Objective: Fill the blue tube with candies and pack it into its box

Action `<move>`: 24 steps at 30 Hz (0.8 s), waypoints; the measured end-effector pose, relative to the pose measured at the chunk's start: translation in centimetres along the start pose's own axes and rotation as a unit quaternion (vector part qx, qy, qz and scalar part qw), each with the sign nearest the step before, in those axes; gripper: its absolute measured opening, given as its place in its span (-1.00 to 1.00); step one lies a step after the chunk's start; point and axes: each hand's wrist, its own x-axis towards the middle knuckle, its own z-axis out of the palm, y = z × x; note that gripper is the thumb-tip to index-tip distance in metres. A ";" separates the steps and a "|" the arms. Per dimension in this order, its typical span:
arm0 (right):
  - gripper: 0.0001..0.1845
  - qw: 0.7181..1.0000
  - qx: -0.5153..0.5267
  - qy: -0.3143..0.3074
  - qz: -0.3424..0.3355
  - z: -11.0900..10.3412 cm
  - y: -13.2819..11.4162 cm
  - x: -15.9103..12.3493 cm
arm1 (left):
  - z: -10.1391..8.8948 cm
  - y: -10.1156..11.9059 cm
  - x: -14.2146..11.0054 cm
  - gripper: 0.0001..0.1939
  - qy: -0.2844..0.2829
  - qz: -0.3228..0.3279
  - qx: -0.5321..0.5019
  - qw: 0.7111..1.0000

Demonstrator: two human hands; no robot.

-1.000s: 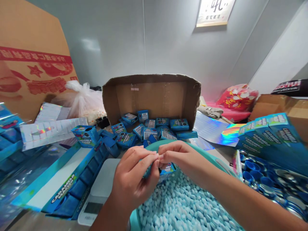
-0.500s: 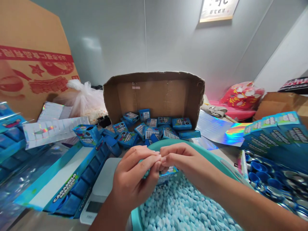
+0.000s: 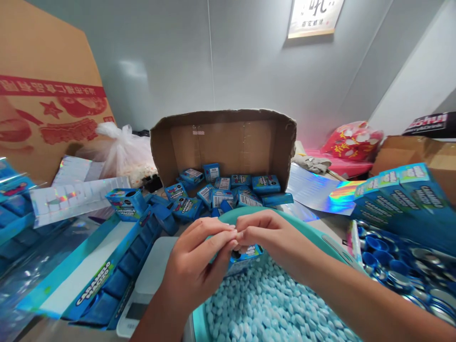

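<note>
My left hand point(image 3: 195, 254) and my right hand point(image 3: 263, 230) meet fingertip to fingertip, closed at the top of a small blue candy box point(image 3: 251, 253). Much of that box is hidden behind the fingers; its printed face shows under them. Exactly what the pinched fingertips press on cannot be made out. Just beneath lie light-blue candies point(image 3: 263, 304), heaped in a turquoise basin point(image 3: 313, 228).
Behind the basin, a cardboard carton point(image 3: 221, 142) on its side holds several blue boxes. On the left are a white scale point(image 3: 153, 266) and a blue display tray point(image 3: 92, 285). Shiny blue caps point(image 3: 395, 266) and upright blue boxes point(image 3: 399, 204) stand at right.
The view has shifted slightly. My hands stay together over the basin, and a little more of the candy box's printed face shows below the fingers.
</note>
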 end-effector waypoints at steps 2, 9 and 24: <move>-0.82 1.000 0.006 -0.001 0.003 0.0 0.0 0.0 | 0.1 0.0 -0.1 -0.73 -0.002 -0.001 0.005 1.000; -0.83 0.999 0.033 0.005 0.009 0.3 0.1 -0.1 | 0.0 0.0 0.0 -0.76 0.002 -0.003 0.013 1.000; -0.80 1.000 0.026 0.003 0.006 0.4 0.1 -0.1 | 0.1 0.4 0.0 -0.78 0.010 -0.004 0.057 0.998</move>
